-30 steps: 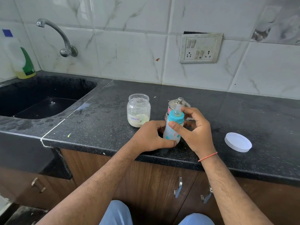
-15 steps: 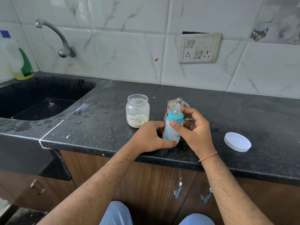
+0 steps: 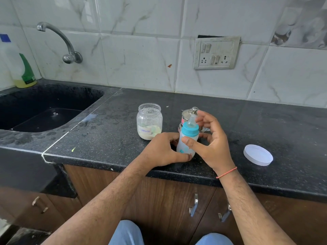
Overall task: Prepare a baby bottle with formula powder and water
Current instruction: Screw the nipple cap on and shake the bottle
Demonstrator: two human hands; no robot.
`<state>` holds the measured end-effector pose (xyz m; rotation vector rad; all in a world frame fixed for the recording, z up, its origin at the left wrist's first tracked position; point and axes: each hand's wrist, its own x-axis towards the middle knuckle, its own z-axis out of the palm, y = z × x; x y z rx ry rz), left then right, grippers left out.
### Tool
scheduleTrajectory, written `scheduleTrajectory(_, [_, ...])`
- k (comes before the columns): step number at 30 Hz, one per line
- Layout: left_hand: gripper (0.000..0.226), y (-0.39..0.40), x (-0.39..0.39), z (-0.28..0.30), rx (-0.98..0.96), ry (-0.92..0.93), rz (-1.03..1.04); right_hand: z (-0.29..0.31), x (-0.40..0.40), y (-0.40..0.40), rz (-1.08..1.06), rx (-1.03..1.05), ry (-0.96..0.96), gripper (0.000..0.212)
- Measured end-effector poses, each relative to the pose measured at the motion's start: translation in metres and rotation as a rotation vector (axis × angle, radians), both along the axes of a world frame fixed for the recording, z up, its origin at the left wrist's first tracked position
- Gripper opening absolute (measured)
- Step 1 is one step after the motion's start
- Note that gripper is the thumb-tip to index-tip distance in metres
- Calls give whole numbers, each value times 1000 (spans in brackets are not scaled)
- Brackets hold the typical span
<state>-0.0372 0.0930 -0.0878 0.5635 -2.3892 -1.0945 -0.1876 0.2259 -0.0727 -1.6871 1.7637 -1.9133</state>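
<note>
On counter (image 3: 109, 138): jar (image 3: 149, 121) labelled "Formula"; L hand (image 3: 162, 151) grips bottle (image 3: 187, 142), R hand (image 3: 210, 142) loose, thumb touching.

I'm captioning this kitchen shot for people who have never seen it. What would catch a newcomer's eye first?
First, the small baby bottle with a teal collar, upright near the front edge of the black speckled stone counter; the left hand grips its base and the right hand hovers open round its top. Just behind it to the left stands an open clear jar labelled Formula, and a round white lid lies to the right.
</note>
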Motion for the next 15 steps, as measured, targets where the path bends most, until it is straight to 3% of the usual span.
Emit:
scheduleTrajectory(6, [50, -1, -1, 0, -3, -3, -8, -1, -1, 0, -40, -12, 50, 73])
scheduleTrajectory(11, [44, -1, -1, -2, 18, 25, -8, -5, 0, -1, 158, -4, -167, 50])
scheduleTrajectory(15, [43, -3, 0, -2, 25, 25, -43, -3, -2, -1, 58, -16, -132, 45])
